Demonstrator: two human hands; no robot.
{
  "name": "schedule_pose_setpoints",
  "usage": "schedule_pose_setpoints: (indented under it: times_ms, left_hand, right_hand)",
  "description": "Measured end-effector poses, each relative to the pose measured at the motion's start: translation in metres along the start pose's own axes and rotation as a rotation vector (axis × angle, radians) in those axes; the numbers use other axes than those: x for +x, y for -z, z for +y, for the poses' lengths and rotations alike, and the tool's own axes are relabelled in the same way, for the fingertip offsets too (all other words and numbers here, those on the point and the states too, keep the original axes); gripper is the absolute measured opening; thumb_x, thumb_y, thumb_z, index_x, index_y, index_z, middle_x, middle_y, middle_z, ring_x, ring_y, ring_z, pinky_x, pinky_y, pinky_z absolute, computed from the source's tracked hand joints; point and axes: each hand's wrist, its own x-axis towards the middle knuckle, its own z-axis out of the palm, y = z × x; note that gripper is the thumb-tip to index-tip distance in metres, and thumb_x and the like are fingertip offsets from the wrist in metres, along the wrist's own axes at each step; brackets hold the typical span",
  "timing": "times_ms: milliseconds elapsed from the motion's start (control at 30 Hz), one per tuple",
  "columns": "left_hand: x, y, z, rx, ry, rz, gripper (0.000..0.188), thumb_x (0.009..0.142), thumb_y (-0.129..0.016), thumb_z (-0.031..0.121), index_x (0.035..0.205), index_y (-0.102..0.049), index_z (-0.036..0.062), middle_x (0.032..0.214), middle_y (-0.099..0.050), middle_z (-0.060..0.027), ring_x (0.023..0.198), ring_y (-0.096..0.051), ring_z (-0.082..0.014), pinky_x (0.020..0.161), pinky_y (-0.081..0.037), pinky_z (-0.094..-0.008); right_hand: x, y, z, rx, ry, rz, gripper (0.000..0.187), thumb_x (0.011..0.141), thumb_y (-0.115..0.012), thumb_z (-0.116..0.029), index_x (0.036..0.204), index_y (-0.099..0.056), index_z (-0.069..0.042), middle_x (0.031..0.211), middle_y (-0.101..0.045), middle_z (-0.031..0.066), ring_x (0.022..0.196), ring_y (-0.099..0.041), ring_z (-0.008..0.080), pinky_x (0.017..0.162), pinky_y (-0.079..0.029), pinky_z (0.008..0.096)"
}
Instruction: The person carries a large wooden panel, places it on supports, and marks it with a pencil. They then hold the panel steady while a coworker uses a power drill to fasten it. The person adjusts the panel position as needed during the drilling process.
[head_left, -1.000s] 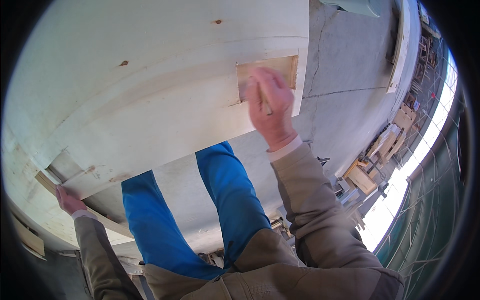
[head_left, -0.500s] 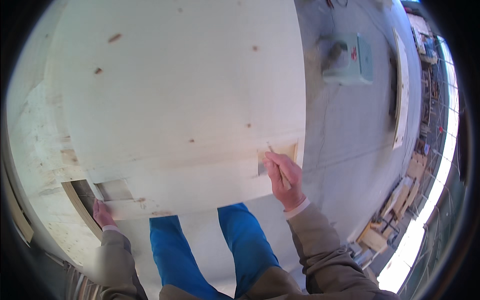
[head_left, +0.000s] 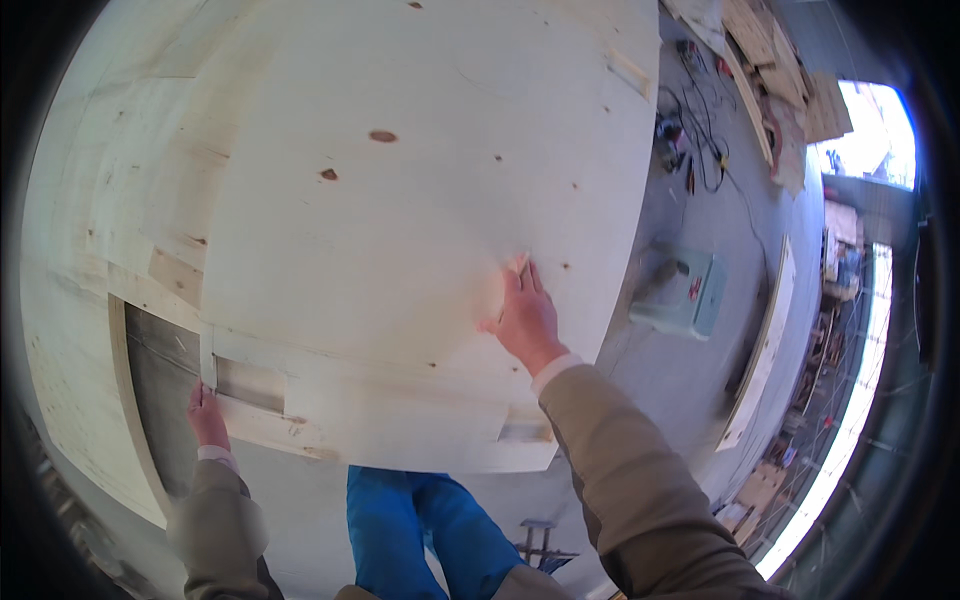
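- A large pale plywood panel (head_left: 400, 230), marked with dark knots, fills the middle of the view in front of the person; its far end runs out at the top edge.
- The right hand (head_left: 525, 312) is over the panel's right half, thumb spread away from the fingers. Something thin and pale (head_left: 524, 263) shows at the fingertips, mostly hidden; I cannot tell whether they pinch it, or whether the palm touches the wood.
- The left hand (head_left: 208, 415) is at the panel's lower left, fingertips close together by the corner of a rectangular cut-out (head_left: 250, 383). Whether they pinch the edge is too small to tell.
- Left of that hand, a long dark opening (head_left: 155, 375) is bordered by a curved-looking wooden edge (the fisheye bends straight lines here).
- Below the panel, blue trousers (head_left: 385, 530) emerge, their upper part covered by it.
- On the concrete floor (head_left: 610, 375) to the right is a pale green stool (head_left: 705, 300), slightly blurred; beyond it, dark cables (head_left: 708, 130) tangle among tools hard to make out.
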Motion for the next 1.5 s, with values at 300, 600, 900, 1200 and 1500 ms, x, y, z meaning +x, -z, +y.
schedule_pose_setpoints:
  times_ms: [300, 600, 900, 1200, 1500]
  left_hand:
    - [-0.042, -0.07, 0.173, 0.499, -0.477, 0.118, 0.072, 0.081, -0.071, 0.002, 0.147, -0.042, -0.0008, 0.151, -0.042, -0.0205, 0.138, -0.041, -0.0338, 0.115, -0.034, -0.0401]
    - [-0.126, -0.378, 0.39, 0.98, -0.475, -0.517, 0.126, 0.058, -0.092, 0.036, 0.159, -0.018, 0.0156, 0.164, -0.012, -0.0207, 0.152, -0.013, -0.0398, 0.111, -0.027, -0.0679]
    - [-0.138, -0.434, 0.394, 1.144, -0.376, -0.431, 0.134, 0.054, -0.095, 0.029, 0.156, -0.013, -0.0011, 0.162, -0.002, -0.0289, 0.151, -0.006, -0.0466, 0.119, -0.027, -0.0502]
    - [-0.138, -0.44, 0.397, 1.142, -0.332, -0.452, 0.133, 0.054, -0.094, 0.023, 0.154, -0.013, -0.0079, 0.161, 0.001, -0.0326, 0.15, -0.004, -0.0483, 0.121, -0.025, -0.045]
    - [-0.133, -0.44, 0.398, 1.085, -0.301, -0.464, 0.133, 0.054, -0.094, 0.02, 0.155, -0.012, -0.0049, 0.162, 0.002, -0.0296, 0.151, -0.004, -0.0473, 0.12, -0.027, -0.0455]
  right_hand:
    - [0.009, -0.013, 0.004, -0.037, 0.006, 0.0, 0.1, 0.066, -0.088, -0.033, 0.144, -0.036, 0.001, 0.155, -0.027, 0.0333, 0.145, -0.029, 0.0456, 0.111, -0.036, 0.0491]
    - [0.004, -0.009, 0.017, -0.116, 0.109, 0.047, 0.096, 0.071, -0.081, -0.044, 0.145, -0.037, 0.0, 0.152, -0.032, 0.0345, 0.141, -0.036, 0.0451, 0.103, -0.038, 0.0538]
    - [0.094, 0.137, 0.224, 0.844, 0.326, 0.103, 0.04, 0.095, -0.064, -0.018, 0.13, -0.055, -0.001, 0.117, -0.065, 0.0259, 0.105, -0.067, 0.0384, 0.086, -0.056, 0.0418]
    - [0.372, 0.262, 0.338, 0.849, 0.289, 0.456, 0.026, 0.095, -0.059, -0.026, 0.094, -0.071, -0.004, 0.076, -0.067, 0.0114, 0.073, -0.064, 0.0221, 0.069, -0.05, 0.0335]
    - [0.484, 0.229, 0.333, 0.646, 0.449, 0.453, 0.018, 0.09, -0.063, -0.011, 0.102, -0.071, -0.001, 0.087, -0.072, 0.0058, 0.077, -0.068, 0.0106, 0.068, -0.054, 0.0253]
